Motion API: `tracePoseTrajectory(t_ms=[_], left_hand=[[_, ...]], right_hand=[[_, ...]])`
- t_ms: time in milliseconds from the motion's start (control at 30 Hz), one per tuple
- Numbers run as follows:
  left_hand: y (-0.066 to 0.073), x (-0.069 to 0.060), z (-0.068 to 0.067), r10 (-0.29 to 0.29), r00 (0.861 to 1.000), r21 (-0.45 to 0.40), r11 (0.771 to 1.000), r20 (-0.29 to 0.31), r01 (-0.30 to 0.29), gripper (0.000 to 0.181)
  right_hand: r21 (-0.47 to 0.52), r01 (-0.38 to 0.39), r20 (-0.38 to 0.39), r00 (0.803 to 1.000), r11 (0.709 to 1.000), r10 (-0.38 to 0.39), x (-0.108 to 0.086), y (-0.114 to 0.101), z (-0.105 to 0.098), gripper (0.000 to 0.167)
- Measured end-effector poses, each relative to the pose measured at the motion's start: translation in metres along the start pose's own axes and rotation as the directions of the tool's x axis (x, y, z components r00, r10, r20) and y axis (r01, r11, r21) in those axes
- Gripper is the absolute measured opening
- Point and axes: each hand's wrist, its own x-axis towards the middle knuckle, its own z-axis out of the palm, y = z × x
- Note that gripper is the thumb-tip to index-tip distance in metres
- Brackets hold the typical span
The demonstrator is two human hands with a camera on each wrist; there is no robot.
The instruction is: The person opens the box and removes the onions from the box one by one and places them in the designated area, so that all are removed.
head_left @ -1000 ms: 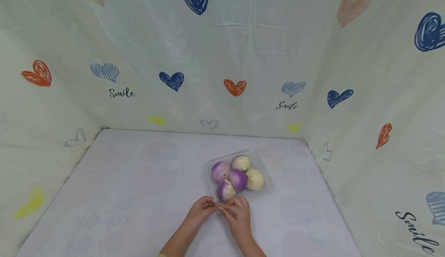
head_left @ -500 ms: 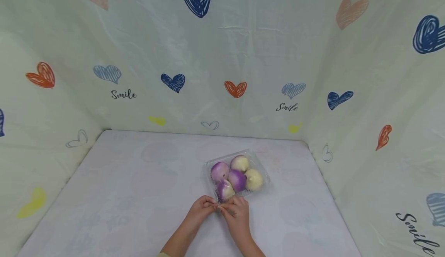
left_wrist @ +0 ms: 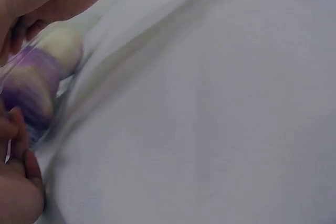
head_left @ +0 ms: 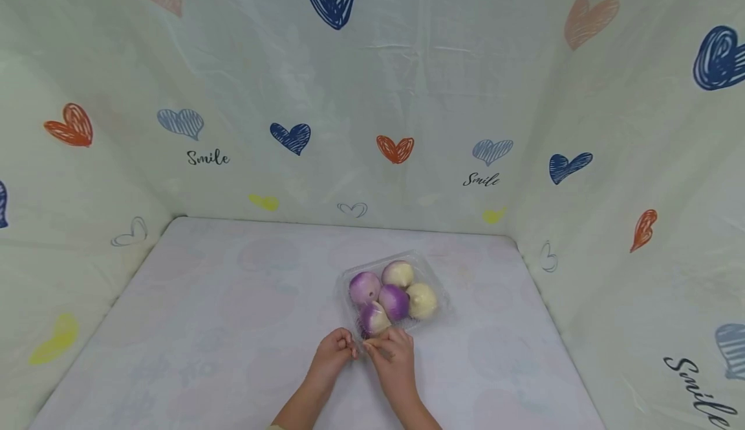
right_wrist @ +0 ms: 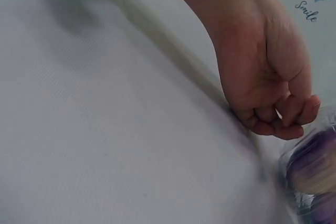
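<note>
A clear plastic container (head_left: 441, 288) holds several round vegetables, purple and cream like turnips (head_left: 394, 302). My right hand (head_left: 396, 355) pinches the container's near edge between thumb and fingertips. Beside it, my left hand (head_left: 333, 355) has curled fingers at the near left corner, a small gap from the right fingertips; they appear to grip the thin rim, though the contact is hard to see. Purple and cream turnips (left_wrist: 42, 77) show between the two hands in the left wrist view. Part of the container's near side is hidden behind the right fingers.
The container rests on a table covered with a pale cloth (head_left: 233, 301). Light curtain walls (head_left: 372, 81) printed with hearts and "Smile" stand behind the table and at both sides.
My left fingertips have shifted left and slightly down, apart from the right ones, which they met before. The container and right hand have moved slightly left.
</note>
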Motion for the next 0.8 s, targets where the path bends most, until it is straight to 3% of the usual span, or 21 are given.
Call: tracePoseTrajectory(t_ms=[167,467,567,800], left_hand=[[0.001,-0.002,-0.003,0.015,1.0,0.027,1.0,-0.026,-0.014,0.017],[0.005,-0.007,-0.006,-0.016,1.0,-0.051,0.999,-0.003,0.015,0.028],[0.005,-0.008,-0.006,-0.006,1.0,-0.032,0.999,-0.016,0.006,0.028],[0.006,-0.011,-0.009,0.052,0.997,0.015,0.999,-0.048,-0.052,0.027]], right_hand=[[0.031,-0.034,0.009,0.999,0.999,0.034,0.003,-0.001,-0.002,0.019],[0.041,-0.044,0.001,0.999,0.998,0.044,0.003,-0.004,-0.001,0.016],[0.031,-0.04,-0.001,0.999,0.999,0.04,0.002,-0.008,0.001,0.015],[-0.037,0.12,-0.027,0.992,0.992,-0.121,0.003,-0.012,0.003,0.021]])
